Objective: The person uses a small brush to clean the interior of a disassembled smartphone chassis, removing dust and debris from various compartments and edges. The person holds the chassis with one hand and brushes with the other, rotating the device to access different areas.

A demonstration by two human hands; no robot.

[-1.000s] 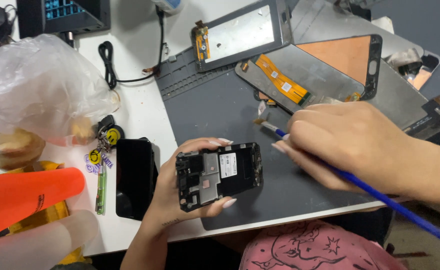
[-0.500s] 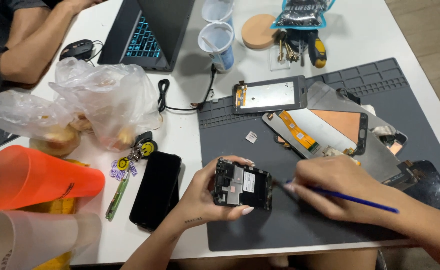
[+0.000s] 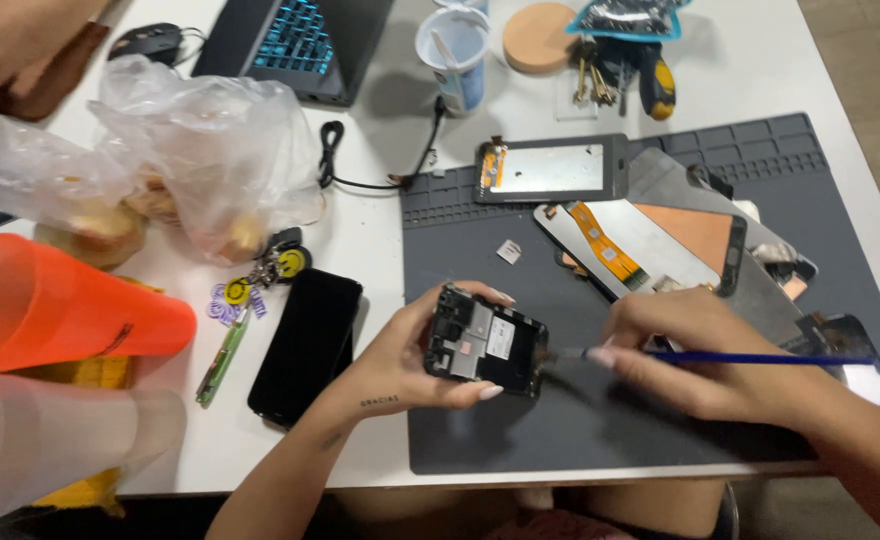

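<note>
Over a grey work mat (image 3: 600,440), the left hand (image 3: 410,355) grips an opened phone body (image 3: 486,341) (circuit side up), fingers clamped around its edges, while the right hand (image 3: 695,350) pinches a blue-handled brush (image 3: 720,356) with its tip at the phone's right edge; detached screens (image 3: 650,240) lie just beyond, a black phone (image 3: 305,345) to the left

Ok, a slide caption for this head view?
Left hand holds an opened phone over a grey mat; right hand applies a blue tool.
</note>
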